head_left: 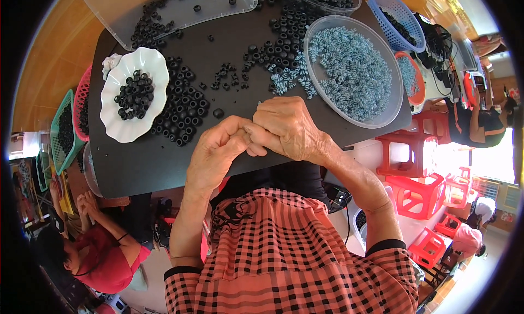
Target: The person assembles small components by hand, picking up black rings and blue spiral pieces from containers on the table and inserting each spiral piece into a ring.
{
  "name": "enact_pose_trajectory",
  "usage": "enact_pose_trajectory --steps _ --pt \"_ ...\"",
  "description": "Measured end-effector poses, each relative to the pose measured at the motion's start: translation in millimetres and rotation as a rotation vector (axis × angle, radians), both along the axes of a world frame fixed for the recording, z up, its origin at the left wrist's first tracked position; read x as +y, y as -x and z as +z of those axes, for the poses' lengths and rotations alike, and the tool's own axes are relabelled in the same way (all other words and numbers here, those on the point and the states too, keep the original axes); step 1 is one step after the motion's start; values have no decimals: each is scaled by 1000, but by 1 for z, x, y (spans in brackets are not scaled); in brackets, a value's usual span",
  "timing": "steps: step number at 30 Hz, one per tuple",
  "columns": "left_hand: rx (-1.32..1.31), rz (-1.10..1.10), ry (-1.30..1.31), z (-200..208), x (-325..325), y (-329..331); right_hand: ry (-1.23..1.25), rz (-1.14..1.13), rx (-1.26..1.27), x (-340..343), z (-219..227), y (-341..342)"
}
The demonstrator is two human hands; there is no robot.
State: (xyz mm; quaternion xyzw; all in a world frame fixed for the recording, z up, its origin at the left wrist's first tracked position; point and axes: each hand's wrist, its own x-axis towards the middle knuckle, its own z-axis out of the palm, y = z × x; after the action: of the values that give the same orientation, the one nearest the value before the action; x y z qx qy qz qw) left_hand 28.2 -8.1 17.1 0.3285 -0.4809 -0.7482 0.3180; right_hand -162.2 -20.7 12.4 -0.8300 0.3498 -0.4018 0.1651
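Observation:
My left hand and my right hand meet close to the table's near edge, both with curled fingers pressed together. Whatever they grip, if anything, is hidden. Left of them, round black plastic pieces with holes lie on the dark table. More of these pieces fill the middle of a white scalloped dish. Small black parts are scattered beyond my hands. To the right, a clear round tub holds a heap of small bluish coiled springs, some spilled beside it.
A clear bin with black pieces stands at the far left. Blue and orange baskets sit at the right, pink and green ones at the left. Red stools stand right; a co-worker sits left.

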Motion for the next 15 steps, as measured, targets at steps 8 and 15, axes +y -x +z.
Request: enact_pose_trajectory --steps 8,15 --pt "-338 256 374 12 15 17 -63 -55 -44 2 3 -4" --pt "-502 375 688 8 16 26 47 -85 21 2 4 -4"
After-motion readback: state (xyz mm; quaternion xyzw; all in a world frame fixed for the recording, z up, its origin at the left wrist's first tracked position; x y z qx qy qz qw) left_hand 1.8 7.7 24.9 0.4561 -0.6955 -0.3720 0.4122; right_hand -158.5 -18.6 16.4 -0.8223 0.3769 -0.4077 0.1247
